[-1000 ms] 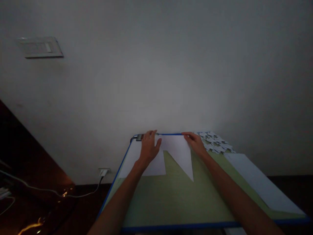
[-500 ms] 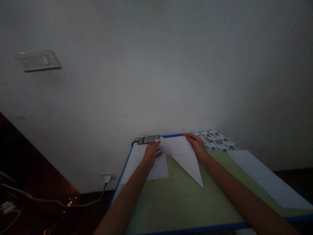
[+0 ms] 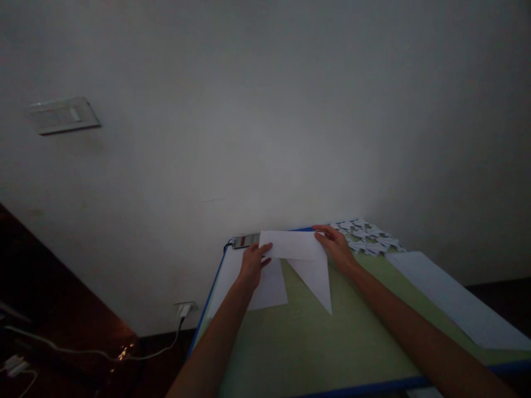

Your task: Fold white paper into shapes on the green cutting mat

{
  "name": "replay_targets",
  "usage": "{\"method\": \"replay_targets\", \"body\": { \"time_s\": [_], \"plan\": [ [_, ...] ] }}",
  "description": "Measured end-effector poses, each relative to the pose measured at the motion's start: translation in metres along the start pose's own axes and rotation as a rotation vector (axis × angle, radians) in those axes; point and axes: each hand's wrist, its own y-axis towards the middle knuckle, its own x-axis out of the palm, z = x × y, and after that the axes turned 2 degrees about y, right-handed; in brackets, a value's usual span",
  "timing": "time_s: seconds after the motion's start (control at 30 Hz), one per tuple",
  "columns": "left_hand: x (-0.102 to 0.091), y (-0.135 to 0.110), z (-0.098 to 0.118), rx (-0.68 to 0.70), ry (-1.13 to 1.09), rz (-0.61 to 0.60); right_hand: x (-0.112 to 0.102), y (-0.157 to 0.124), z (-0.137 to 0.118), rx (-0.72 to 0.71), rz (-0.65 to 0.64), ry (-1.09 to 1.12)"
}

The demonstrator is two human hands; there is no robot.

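A white sheet of paper (image 3: 292, 245), partly folded, is held up between my two hands over the table. Its upper part forms a flat band, and a pointed triangular flap hangs down on the right. My left hand (image 3: 252, 262) grips the left end, thumb on the front face. At the upper right corner, my right hand (image 3: 335, 245) pinches the paper between thumb and fingers. Beneath my left hand lies another flat white sheet (image 3: 267, 287) on the table. Just behind the left end is a phone (image 3: 244, 241), partly covered by the paper.
The green tabletop (image 3: 315, 348) has a blue edge and stands against a grey wall. Several small folded paper pieces (image 3: 369, 237) lie at the back right. A stack of white paper (image 3: 452, 298) rests along the right side. A charger (image 3: 185, 310) sits in a wall socket at left.
The paper's left end has come up and flattened into a band facing me, covering more of the phone. The hanging point has shifted slightly left. Both hands still hold the paper.
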Motion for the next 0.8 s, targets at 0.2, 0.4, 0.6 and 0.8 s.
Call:
{"method": "replay_targets", "body": {
  "time_s": [0.2, 0.4, 0.6, 0.8],
  "plan": [
    [-0.002, 0.004, 0.006, 0.011, -0.090, -0.023, -0.006, 0.004, 0.003, -0.026, -0.026, -0.037],
    [0.001, 0.000, 0.010, 0.159, 0.002, -0.034, -0.011, 0.006, 0.005, -0.149, -0.023, -0.279],
    [0.006, -0.001, 0.006, 0.360, 0.076, -0.106, -0.009, 0.001, 0.006, -0.505, 0.032, -0.654],
    [0.015, -0.009, 0.001, 0.481, 0.287, -0.193, 0.014, -0.020, -0.002, -0.655, -0.126, -0.763]
  ]
}}
